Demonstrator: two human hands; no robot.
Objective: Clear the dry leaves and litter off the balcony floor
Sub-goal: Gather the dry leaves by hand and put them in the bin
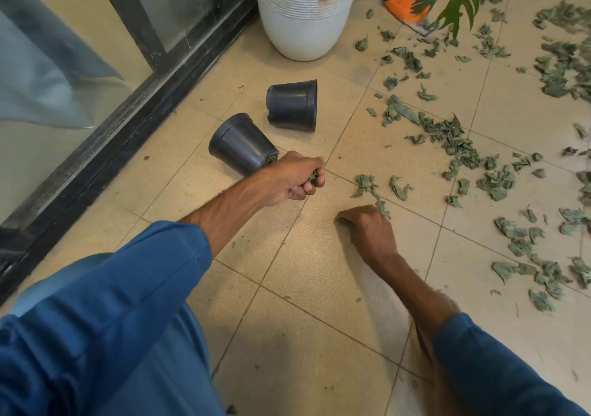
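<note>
left hand (291, 176) fisted on dry grey-green leaves (312, 177) | right hand (367, 227) curled, grip unclear | two tipped black plastic pots (241, 144) centre | white ribbed planter (303, 16) cut off top

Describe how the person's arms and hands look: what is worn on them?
Both arms wear long blue fabric sleeves, the left sleeve and the right sleeve, pushed up so the forearms are bare. The left hand and the right hand are bare too: no gloves, watch or rings show.
</note>
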